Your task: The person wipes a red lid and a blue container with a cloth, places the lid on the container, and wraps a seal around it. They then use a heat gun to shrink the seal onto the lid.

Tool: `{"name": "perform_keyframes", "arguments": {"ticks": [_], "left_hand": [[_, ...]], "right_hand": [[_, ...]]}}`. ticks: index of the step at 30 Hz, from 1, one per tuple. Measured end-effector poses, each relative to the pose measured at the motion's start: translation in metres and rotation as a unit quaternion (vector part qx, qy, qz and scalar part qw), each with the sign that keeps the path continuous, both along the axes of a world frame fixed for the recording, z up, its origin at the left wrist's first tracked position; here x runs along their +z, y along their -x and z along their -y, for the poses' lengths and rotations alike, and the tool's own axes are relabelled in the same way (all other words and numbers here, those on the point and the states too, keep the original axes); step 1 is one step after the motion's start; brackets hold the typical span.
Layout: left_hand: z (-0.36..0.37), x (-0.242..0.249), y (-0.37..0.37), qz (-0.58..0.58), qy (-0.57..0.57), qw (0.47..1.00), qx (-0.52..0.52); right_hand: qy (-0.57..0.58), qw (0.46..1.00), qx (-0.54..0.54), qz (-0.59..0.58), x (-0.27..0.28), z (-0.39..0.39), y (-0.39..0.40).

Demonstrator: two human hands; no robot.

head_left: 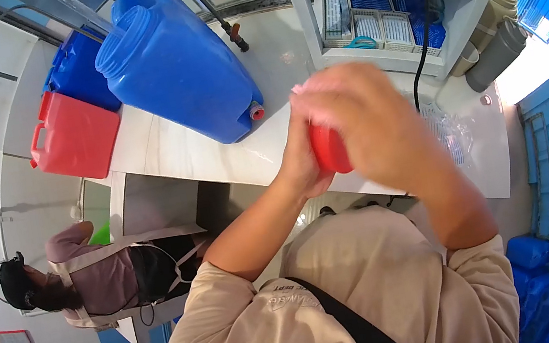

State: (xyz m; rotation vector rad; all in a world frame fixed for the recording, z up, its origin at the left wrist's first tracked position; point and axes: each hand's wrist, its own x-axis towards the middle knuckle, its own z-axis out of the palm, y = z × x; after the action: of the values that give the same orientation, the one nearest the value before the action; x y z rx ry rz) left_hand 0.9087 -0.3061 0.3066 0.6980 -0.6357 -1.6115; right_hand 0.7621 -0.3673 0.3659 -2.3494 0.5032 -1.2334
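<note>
Both my hands meet in front of my chest, above the counter's front edge. My left hand (301,156) is closed round a red object (329,148), whose rounded end shows between my palms. Over its upper side lies my right hand (372,122), blurred by motion, its fingers bent across the object and hiding most of it; whether they grip it is unclear. A bit of pink shows at the fingertips. Left of my hands a large blue jug (181,71) leans on the counter, with an open wide mouth and a small red-ringed spout near its lower corner.
A white counter (211,142) runs across. On it are a red jug (76,135), a darker blue container (80,73), a white shelf (409,62) with baskets, and clear plastic packaging (453,134). A black cable (424,15) hangs down. Another person (100,277) stands at left.
</note>
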Motion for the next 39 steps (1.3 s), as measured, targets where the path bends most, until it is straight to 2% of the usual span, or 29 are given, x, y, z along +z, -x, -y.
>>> {"name": "perform_keyframes", "arguments": {"ticks": [2, 4, 6, 7, 9, 11, 14, 16, 18, 20, 22, 25, 27, 28, 30, 31, 32, 33, 34, 36, 37, 39], "left_hand": [[0.006, 0.002, 0.000, -0.102, 0.013, 0.995, -0.014], [0.008, 0.002, 0.001, -0.126, 0.045, 0.990, -0.041], [0.006, 0.007, 0.007, -0.052, -0.057, 0.997, 0.006], [0.007, 0.003, 0.005, -0.052, -0.058, 0.997, 0.006], [0.020, -0.011, -0.006, -0.222, 0.050, 0.971, -0.080], [0.031, -0.025, -0.020, -0.377, 0.156, 0.899, -0.160], [0.015, 0.010, -0.021, -0.309, -0.072, 0.947, 0.046], [0.009, 0.014, -0.019, -0.241, 0.013, 0.969, 0.053], [0.009, 0.015, -0.021, -0.282, 0.025, 0.958, 0.039], [0.010, 0.011, -0.024, -0.283, 0.050, 0.954, 0.082], [0.009, 0.015, -0.023, -0.309, 0.067, 0.947, 0.058], [0.009, 0.025, -0.018, -0.346, 0.118, 0.931, 0.011], [0.008, 0.031, -0.015, -0.301, 0.139, 0.941, 0.070], [0.009, 0.029, -0.015, -0.301, 0.140, 0.941, 0.069], [0.009, 0.026, -0.018, -0.216, 0.166, 0.953, 0.135], [0.010, 0.028, -0.016, -0.215, 0.167, 0.953, 0.133], [0.010, 0.032, -0.012, -0.196, 0.165, 0.951, 0.174], [0.009, 0.034, -0.009, -0.176, 0.162, 0.947, 0.216], [0.008, 0.032, -0.009, -0.177, 0.163, 0.947, 0.214], [0.004, 0.023, -0.009, -0.074, 0.207, 0.962, 0.164], [-0.001, 0.020, -0.005, -0.075, 0.209, 0.961, 0.164], [-0.012, 0.011, 0.006, 0.063, 0.223, 0.971, 0.063]], "right_hand": [[0.138, 0.986, 0.037, -0.079, 0.003, -0.017, -0.005], [0.128, 0.986, 0.044, -0.095, 0.001, -0.011, -0.006], [0.072, 0.996, -0.026, -0.050, -0.002, 0.008, -0.006], [0.071, 0.996, -0.026, -0.050, -0.006, 0.006, -0.009], [0.132, 0.991, -0.010, -0.015, -0.013, 0.000, -0.019], [0.159, 0.987, 0.017, -0.020, -0.016, -0.019, -0.025], [0.188, 0.981, 0.041, -0.040, -0.028, -0.032, -0.019], [0.212, 0.975, 0.046, -0.042, -0.038, -0.030, -0.009], [0.257, 0.966, 0.021, -0.009, -0.048, -0.024, 0.004], [0.255, 0.967, -0.009, -0.013, -0.060, -0.012, 0.016], [0.170, 0.981, -0.063, 0.062, -0.061, 0.002, 0.018], [0.097, 0.984, -0.064, 0.134, -0.061, -0.019, 0.012], [0.069, 0.981, -0.067, 0.169, -0.063, -0.039, -0.002], [0.069, 0.977, -0.039, 0.199, -0.068, -0.047, -0.012], [0.069, 0.971, -0.012, 0.230, -0.070, -0.057, -0.019], [-0.052, 0.958, -0.011, 0.283, -0.068, -0.059, -0.021], [-0.171, 0.928, -0.010, 0.331, -0.067, -0.060, -0.022], [-0.230, 0.917, 0.001, 0.325, -0.071, -0.053, -0.019], [-0.229, 0.918, 0.001, 0.325, -0.071, -0.044, -0.015], [-0.253, 0.921, -0.034, 0.295, -0.067, -0.025, -0.009], [-0.251, 0.922, -0.034, 0.294, -0.060, -0.018, -0.007], [-0.279, 0.913, 0.049, 0.294, -0.037, -0.008, -0.003]]}}
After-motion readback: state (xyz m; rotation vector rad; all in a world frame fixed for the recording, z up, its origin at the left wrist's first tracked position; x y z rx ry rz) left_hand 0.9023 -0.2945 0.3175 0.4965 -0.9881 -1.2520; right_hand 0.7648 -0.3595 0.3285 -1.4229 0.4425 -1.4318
